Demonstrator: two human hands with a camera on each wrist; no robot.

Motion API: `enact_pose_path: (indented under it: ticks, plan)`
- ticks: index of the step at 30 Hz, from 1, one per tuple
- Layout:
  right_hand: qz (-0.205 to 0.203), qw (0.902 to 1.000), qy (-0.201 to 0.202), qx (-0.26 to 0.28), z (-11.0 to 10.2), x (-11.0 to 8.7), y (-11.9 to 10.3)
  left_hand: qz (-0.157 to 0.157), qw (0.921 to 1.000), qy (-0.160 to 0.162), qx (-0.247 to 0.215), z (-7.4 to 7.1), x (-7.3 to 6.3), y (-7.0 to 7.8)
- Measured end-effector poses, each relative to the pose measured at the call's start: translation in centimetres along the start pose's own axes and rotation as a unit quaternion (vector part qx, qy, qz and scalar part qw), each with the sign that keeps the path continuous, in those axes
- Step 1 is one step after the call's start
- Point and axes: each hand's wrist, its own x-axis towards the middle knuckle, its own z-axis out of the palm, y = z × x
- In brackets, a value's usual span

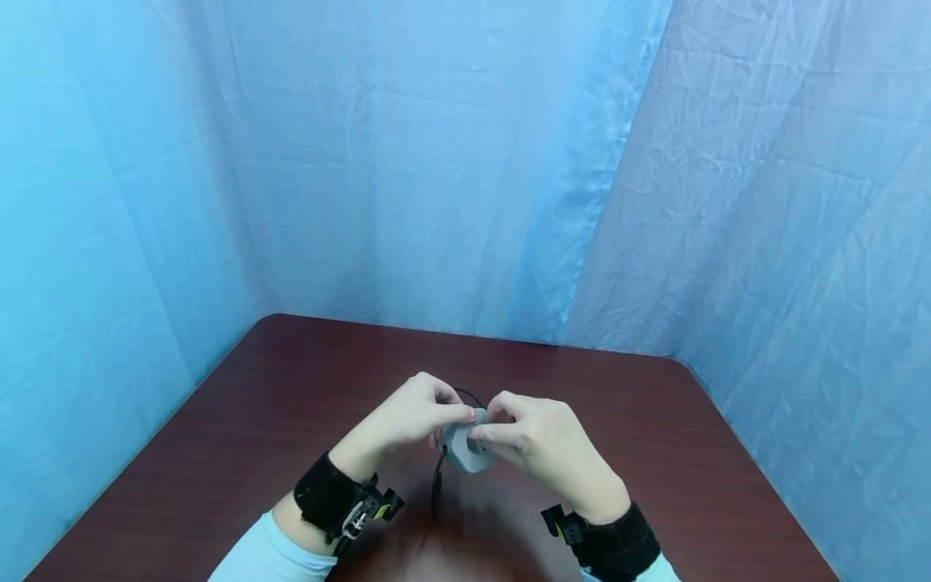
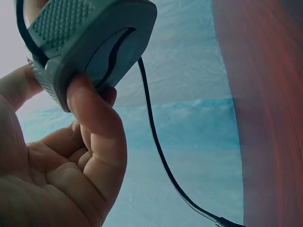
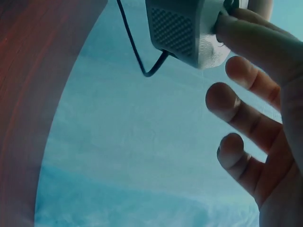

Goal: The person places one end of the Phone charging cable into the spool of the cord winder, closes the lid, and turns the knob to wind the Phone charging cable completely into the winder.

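Above the table, a small grey cable winder point(image 1: 469, 461) with faceted, textured sides hangs between both hands. My left hand point(image 1: 414, 412) grips its body, with the thumb on one side in the left wrist view. From opposite sides of the winder point(image 2: 66, 23) comes a black cable point(image 2: 150, 118), which also runs in a curve across a round recess in its face. The right hand point(image 1: 545, 436) pinches a small part on the opposite face with thumb and index finger; that part is mostly hidden. In the right wrist view, its other fingers are apart from the winder point(image 3: 173, 30).
Beneath the hands is a dark reddish-brown table point(image 1: 349, 352) with rounded far corners. Light blue curtains point(image 1: 407, 162) stand behind it and along both sides. A thicker black cable end point(image 1: 436, 495) dangles on the near side.
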Motion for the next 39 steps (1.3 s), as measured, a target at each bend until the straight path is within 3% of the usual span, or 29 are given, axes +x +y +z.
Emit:
enact_pose_path:
  ticks: [6, 12, 16, 19, 28, 35, 39]
  plan:
    - [0.038, 0.9991, 0.015, -0.012, 0.1, -0.3, 0.3, 0.013, 0.9999, 0.003, -0.010, -0.2, -0.2, 0.3]
    - [0.065, 0.9956, 0.058, -0.034, 0.6, -0.2, 0.4, 0.033, 0.9985, 0.015, -0.041, 0.0, -0.3, 0.7]
    - [0.087, 0.9913, 0.083, -0.054, 0.9, -0.2, 0.1, 0.044, 0.9973, 0.044, -0.039, 0.3, -0.4, 0.9]
    - [0.110, 0.9875, 0.096, -0.060, 1.2, -0.1, -0.1, 0.060, 0.9946, 0.084, -0.010, 0.7, -0.4, 1.1]
    - [0.210, 0.9695, 0.118, -0.048, 1.9, 0.3, -0.9, 0.131, 0.9706, 0.192, 0.064, 2.1, -0.4, 1.5]
    - [0.290, 0.9488, 0.126, -0.005, 2.3, 0.8, -1.5, 0.181, 0.9514, 0.230, 0.096, 2.6, -0.2, 1.3]
    - [0.330, 0.9330, 0.137, 0.046, 2.3, 1.1, -1.6, 0.204, 0.9410, 0.247, 0.111, 2.8, -0.2, 1.3]
